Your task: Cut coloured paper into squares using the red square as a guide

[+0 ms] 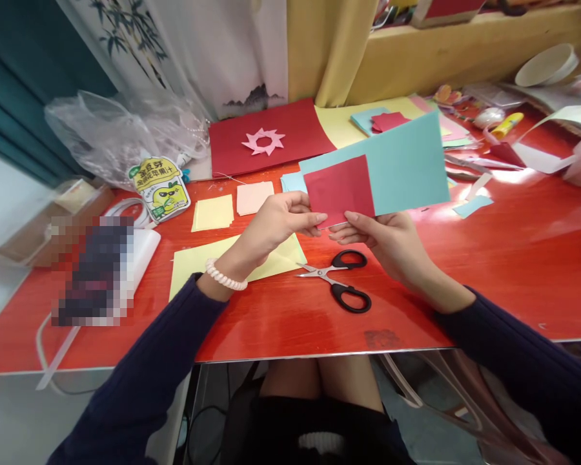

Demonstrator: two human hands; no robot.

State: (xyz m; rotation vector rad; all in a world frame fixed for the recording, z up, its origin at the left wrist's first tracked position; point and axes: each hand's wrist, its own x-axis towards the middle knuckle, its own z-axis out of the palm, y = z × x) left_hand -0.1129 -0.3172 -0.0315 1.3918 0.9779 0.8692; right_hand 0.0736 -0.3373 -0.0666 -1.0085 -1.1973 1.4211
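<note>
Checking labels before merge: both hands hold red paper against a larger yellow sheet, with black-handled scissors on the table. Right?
One error: the head view shows the larger sheet is light blue, not yellow. Left hand, right hand, red paper, black-handled scissors and table are as stated.

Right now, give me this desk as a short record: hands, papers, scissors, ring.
Left hand: pinching red square near its lower left corner
Right hand: thumb on red square's lower edge
Blue sheet: behind red square, extending right
Scissors: blades parted, lying on table
Pink ring: on large red sheet
</note>
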